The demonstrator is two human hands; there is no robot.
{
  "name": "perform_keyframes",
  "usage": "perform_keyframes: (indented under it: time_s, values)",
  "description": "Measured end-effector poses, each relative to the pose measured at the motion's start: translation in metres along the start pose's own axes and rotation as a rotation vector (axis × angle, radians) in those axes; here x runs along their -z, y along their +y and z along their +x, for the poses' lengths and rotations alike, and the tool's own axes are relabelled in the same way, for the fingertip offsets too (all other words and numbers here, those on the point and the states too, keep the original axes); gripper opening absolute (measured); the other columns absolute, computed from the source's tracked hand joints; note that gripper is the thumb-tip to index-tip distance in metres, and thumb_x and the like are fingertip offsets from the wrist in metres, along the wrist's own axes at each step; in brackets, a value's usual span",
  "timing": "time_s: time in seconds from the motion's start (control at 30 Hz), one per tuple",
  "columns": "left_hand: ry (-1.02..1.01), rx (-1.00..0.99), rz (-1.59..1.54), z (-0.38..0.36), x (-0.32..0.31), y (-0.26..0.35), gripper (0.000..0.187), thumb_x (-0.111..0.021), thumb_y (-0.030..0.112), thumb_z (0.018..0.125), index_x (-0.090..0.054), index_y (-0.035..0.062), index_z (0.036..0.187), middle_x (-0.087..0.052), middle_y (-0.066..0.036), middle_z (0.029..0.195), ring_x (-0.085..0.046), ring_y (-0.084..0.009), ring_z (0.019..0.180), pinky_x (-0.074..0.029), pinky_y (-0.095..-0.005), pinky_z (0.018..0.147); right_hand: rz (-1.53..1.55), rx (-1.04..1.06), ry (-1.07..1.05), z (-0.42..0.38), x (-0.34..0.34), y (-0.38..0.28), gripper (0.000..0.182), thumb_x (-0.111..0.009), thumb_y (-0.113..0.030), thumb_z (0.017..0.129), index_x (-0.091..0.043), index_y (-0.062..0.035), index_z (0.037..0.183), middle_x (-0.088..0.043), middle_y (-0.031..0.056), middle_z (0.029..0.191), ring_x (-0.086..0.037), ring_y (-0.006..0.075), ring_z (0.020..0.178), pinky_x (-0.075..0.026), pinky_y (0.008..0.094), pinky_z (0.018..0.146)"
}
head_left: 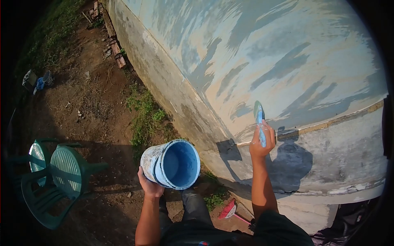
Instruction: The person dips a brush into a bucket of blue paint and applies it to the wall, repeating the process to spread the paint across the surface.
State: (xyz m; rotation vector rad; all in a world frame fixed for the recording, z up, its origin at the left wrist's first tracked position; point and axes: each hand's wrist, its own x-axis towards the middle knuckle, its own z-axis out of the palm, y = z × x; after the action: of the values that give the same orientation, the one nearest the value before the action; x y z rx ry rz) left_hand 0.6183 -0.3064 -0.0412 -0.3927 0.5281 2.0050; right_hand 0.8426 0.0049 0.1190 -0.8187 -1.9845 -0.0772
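Paintbrush (pixel 259 123): light, stiff handle, likely paint-slick; right hand (pixel 262 141) grip closed around handle, bristles against wall (pixel 287 49). Bucket (pixel 172 164): blue-coated inside, looks light; left hand (pixel 150 186) grip cupped under its side.

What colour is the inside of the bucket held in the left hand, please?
Blue inside the bucket, coated with paint; the head view shows it clearly.
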Motion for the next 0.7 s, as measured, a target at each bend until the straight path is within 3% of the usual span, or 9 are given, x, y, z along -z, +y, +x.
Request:
perform_keyframes:
  time_s: [0.07,0.2,0.33,0.4,0.53,0.67,0.7]
  values:
    - [-0.015,-0.011,0.003,0.003,-0.005,-0.006,0.075,-0.035,0.064,0.109,-0.054,0.0071,0.155,-0.062,-0.015,0.152,-0.060,-0.0356,0.138,-0.045,-0.0529,0.120,-0.067,0.061,0.071,-0.009,0.005,-0.010,0.012,-0.075,0.004,0.092,-0.073,0.0055,0.103,-0.077,0.0192,0.109,-0.075,0.0361,0.096,-0.060,0.0421,0.084]
    - [-0.074,0.015,-0.037,0.012,-0.011,-0.021,0.075,-0.037,0.063,0.109,-0.055,0.0060,0.154,-0.063,-0.015,0.151,-0.061,-0.0355,0.137,-0.047,-0.0520,0.118,0.086,-0.051,-0.297,-0.068,-0.023,0.004,0.013,-0.077,0.004,0.090,-0.075,0.0050,0.103,-0.075,0.0202,0.110,-0.075,0.0391,0.097,-0.060,0.0433,0.086]
    - [-0.114,0.060,-0.052,0.020,-0.010,-0.029,0.076,-0.039,0.064,0.108,-0.055,0.0057,0.154,-0.063,-0.016,0.150,-0.062,-0.0351,0.136,-0.047,-0.0515,0.118,0.084,-0.109,-0.467,-0.101,-0.044,0.039,0.015,-0.078,0.001,0.091,-0.074,0.0046,0.105,-0.075,0.0201,0.109,-0.074,0.0410,0.099,-0.059,0.0435,0.087]
    - [-0.142,0.077,-0.043,0.025,-0.012,-0.032,0.076,-0.040,0.065,0.108,-0.055,0.0058,0.154,-0.063,-0.016,0.150,-0.062,-0.0349,0.135,-0.047,-0.0514,0.118,0.045,-0.088,-0.413,-0.081,-0.042,0.040,0.017,-0.078,-0.001,0.091,-0.074,0.0041,0.107,-0.075,0.0192,0.110,-0.073,0.0417,0.100,-0.059,0.0435,0.087]
    - [-0.133,0.083,-0.019,0.027,-0.014,-0.036,0.077,-0.041,0.065,0.107,-0.055,0.0058,0.153,-0.064,-0.016,0.150,-0.063,-0.0343,0.135,-0.048,-0.0508,0.116,-0.072,0.052,-0.017,-0.037,0.006,0.006,0.014,-0.077,0.002,0.091,-0.074,0.0040,0.105,-0.074,0.0216,0.109,-0.074,0.0388,0.096,-0.060,0.0444,0.085]
    - [-0.107,0.090,-0.043,0.024,-0.012,-0.038,0.077,-0.040,0.065,0.107,-0.056,0.0055,0.153,-0.064,-0.016,0.150,-0.062,-0.0349,0.135,-0.048,-0.0515,0.117,-0.037,0.085,-0.038,-0.060,0.016,-0.004,0.014,-0.077,0.004,0.091,-0.074,0.0040,0.105,-0.074,0.0219,0.110,-0.073,0.0380,0.094,-0.060,0.0445,0.084]
    - [-0.106,0.096,-0.050,0.023,-0.011,-0.039,0.077,-0.039,0.065,0.107,-0.056,0.0055,0.153,-0.064,-0.016,0.150,-0.062,-0.0350,0.135,-0.047,-0.0518,0.117,0.005,0.032,-0.138,-0.076,0.006,-0.003,0.014,-0.077,0.004,0.091,-0.074,0.0039,0.105,-0.074,0.0214,0.110,-0.073,0.0383,0.095,-0.060,0.0440,0.084]
